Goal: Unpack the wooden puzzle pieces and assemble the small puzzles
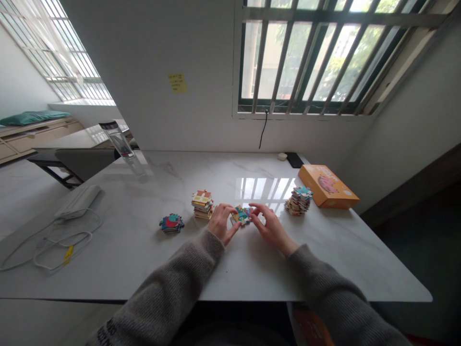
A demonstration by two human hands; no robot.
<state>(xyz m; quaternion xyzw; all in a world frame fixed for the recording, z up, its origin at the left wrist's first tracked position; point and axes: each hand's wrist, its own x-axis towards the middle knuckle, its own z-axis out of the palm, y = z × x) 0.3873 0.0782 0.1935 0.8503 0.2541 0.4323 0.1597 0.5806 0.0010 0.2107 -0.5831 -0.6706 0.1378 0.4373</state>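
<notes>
Both my hands meet over a small cluster of colourful puzzle pieces (241,214) lying on the white marble table (252,269). My left hand (222,222) pinches the cluster's left side with curled fingers. My right hand (268,225) presses its fingertips on the cluster's right side. A stack of puzzle pieces (202,204) stands just left of my left hand. Another stack (298,200) rises to the right of my right hand. A low pile of pieces (172,223) lies further left.
An orange puzzle box (327,186) sits at the right rear. A clear water bottle (118,140) stands at the back left. A white power adapter with coiled cable (72,216) lies at the left. A dark phone (294,159) rests by the wall.
</notes>
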